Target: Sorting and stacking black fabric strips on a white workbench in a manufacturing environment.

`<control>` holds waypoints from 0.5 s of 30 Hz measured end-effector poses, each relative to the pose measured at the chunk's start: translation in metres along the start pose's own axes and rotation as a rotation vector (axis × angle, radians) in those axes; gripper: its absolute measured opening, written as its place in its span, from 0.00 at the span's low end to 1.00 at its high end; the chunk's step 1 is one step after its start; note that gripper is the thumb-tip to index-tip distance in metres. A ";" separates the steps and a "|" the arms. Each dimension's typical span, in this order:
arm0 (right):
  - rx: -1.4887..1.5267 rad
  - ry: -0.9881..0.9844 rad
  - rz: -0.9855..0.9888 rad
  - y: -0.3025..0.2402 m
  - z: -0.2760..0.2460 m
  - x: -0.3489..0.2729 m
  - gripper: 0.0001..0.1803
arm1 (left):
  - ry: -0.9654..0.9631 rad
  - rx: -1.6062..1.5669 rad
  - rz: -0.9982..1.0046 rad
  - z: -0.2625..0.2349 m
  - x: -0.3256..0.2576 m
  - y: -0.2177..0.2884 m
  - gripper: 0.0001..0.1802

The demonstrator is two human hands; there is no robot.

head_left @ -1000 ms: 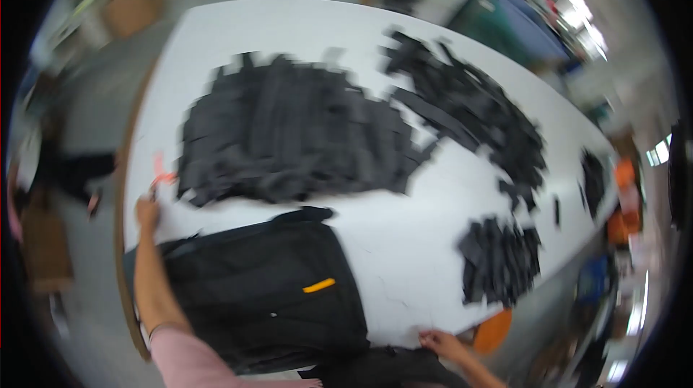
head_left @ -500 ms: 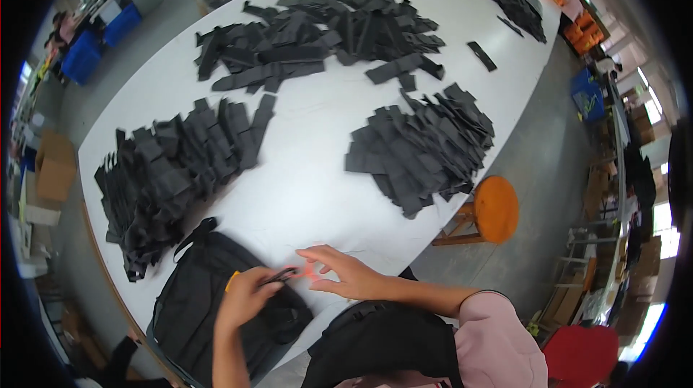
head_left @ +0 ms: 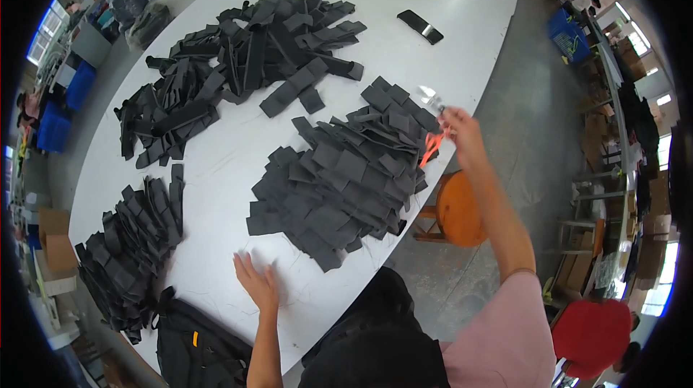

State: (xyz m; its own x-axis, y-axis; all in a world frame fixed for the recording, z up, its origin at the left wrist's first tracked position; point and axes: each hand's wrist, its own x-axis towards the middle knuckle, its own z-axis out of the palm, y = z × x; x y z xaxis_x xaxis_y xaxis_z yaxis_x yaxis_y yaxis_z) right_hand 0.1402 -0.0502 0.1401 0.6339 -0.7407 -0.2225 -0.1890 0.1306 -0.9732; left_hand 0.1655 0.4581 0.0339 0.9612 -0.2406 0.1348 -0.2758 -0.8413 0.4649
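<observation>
three heaps of black fabric pieces crowd a white table (head_left: 216,171). a black bag (head_left: 195,348) hangs over its near-left edge. the left hand (head_left: 256,283) lies flat, fingers spread, on bare tabletop just short of the nearest heap (head_left: 339,186). the right hand (head_left: 462,135) grips orange-handled scissors (head_left: 433,144) past the table's right edge, above an orange stool (head_left: 458,207).

A white counter (head_left: 216,171) carries heaps of black fabric pieces (head_left: 339,179), a black bag (head_left: 195,348) and the left hand (head_left: 256,283).
</observation>
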 end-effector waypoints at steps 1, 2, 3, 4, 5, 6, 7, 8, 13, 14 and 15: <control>0.098 0.043 0.080 0.015 -0.013 0.043 0.08 | -0.005 0.014 -0.018 0.005 -0.013 -0.001 0.30; 0.019 0.040 0.058 0.036 -0.025 0.083 0.08 | -0.081 0.118 0.038 0.007 -0.031 0.001 0.31; -0.016 0.098 0.068 0.053 -0.041 0.119 0.07 | -0.163 0.214 0.090 0.007 -0.044 0.010 0.32; -0.056 0.044 0.036 0.074 -0.073 0.156 0.06 | -0.292 0.146 0.190 0.013 -0.056 0.019 0.33; -0.011 0.039 0.101 0.082 -0.063 0.171 0.06 | -0.418 0.108 0.224 0.005 -0.080 0.024 0.33; -0.056 -0.062 0.111 0.090 -0.103 0.200 0.07 | -0.627 0.063 0.387 0.003 -0.097 0.032 0.33; 0.013 0.066 0.184 0.098 -0.091 0.208 0.09 | -0.834 0.027 0.509 -0.003 -0.117 0.036 0.32; 0.051 0.089 0.186 0.101 -0.094 0.219 0.12 | -0.846 0.035 0.431 -0.004 -0.128 0.030 0.32; -0.146 0.068 0.195 0.095 -0.074 0.213 0.25 | -0.719 0.126 0.494 -0.007 -0.112 -0.010 0.30; -0.161 0.131 0.143 0.093 -0.068 0.198 0.27 | -0.582 0.279 0.317 -0.003 -0.079 -0.004 0.32; -0.173 0.126 0.147 0.088 -0.065 0.185 0.27 | -0.360 0.223 0.184 0.002 -0.052 -0.008 0.33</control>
State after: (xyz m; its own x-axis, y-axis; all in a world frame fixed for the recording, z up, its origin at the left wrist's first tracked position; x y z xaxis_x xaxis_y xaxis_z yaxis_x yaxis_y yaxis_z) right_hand 0.1917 -0.2183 0.0173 0.4936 -0.7998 -0.3415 -0.4047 0.1363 -0.9042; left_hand 0.1181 0.4762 0.0212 0.8468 -0.5151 -0.1330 -0.4725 -0.8431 0.2569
